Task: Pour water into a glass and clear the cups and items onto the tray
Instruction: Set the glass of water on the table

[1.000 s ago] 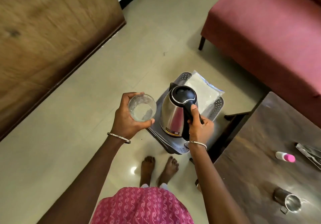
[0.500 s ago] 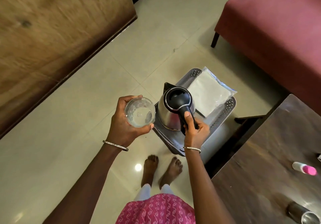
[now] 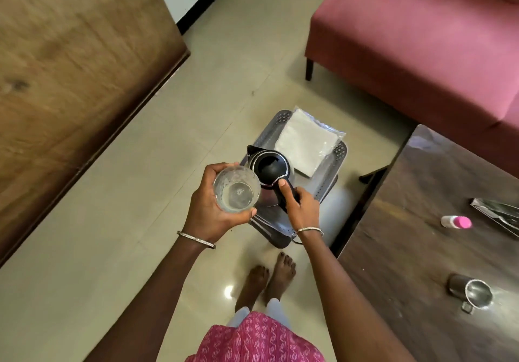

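My left hand [image 3: 209, 211] grips a clear glass [image 3: 236, 188] from the side, its mouth facing up, with a little water at the bottom. My right hand [image 3: 302, 207] holds the black handle of a steel kettle [image 3: 270, 168] with a black lid. The kettle stands upright on a grey perforated tray [image 3: 334, 170] set on a low stool over the floor. The glass hovers just left of the kettle, overlapping its edge. A clear packet of white napkins [image 3: 306, 140] lies on the tray's far half.
A dark wooden table [image 3: 421, 235] at right holds a steel cup [image 3: 474, 294], a small bottle with a pink cap [image 3: 456, 222] and a foil packet [image 3: 497, 213]. A pink sofa [image 3: 421, 38] stands behind it. A wooden panel [image 3: 70, 67] fills the left. My bare feet [image 3: 266, 277] are below.
The kettle went from tilted to upright on the tray. The glass moved right, closer to the kettle. The view shifted so more of the table shows.
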The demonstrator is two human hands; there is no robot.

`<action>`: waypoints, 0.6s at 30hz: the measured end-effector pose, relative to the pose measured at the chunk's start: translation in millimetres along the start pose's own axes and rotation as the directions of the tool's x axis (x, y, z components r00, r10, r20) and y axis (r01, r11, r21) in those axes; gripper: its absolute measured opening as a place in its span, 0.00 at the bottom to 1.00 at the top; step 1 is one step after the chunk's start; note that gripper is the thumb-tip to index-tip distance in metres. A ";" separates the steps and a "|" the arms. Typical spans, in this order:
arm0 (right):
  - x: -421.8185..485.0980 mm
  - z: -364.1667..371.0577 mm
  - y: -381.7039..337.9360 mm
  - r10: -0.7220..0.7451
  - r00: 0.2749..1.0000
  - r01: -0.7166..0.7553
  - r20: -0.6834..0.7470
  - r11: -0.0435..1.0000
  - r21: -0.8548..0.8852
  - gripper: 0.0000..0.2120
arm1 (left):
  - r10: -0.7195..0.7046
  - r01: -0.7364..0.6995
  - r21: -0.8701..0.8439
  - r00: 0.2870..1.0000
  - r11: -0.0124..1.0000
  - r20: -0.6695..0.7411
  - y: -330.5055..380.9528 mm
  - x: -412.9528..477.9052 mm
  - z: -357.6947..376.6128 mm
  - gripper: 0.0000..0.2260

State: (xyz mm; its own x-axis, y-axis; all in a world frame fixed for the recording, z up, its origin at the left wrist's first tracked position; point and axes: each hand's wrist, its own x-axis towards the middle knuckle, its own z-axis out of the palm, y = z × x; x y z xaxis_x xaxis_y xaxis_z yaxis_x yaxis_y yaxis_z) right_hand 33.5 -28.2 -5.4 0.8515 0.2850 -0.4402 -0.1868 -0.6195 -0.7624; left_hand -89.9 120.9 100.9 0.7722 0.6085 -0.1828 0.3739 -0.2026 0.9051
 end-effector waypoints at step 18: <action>-185.7 -183.1 -10.3 -0.275 0.956 0.287 -0.103 0.949 0.127 0.38 | 0.291 -0.369 0.016 0.758 0.929 0.584 124.8 -75.9 106.9 0.43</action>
State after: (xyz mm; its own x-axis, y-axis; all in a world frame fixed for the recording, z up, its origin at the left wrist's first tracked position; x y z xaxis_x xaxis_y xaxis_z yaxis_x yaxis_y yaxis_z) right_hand -33.0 -208.7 171.0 0.9156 0.3680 -0.1622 0.0050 -0.4137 -0.9104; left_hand -47.0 -32.5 186.7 0.9940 -0.0457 -0.0996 0.0709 -0.4252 0.9023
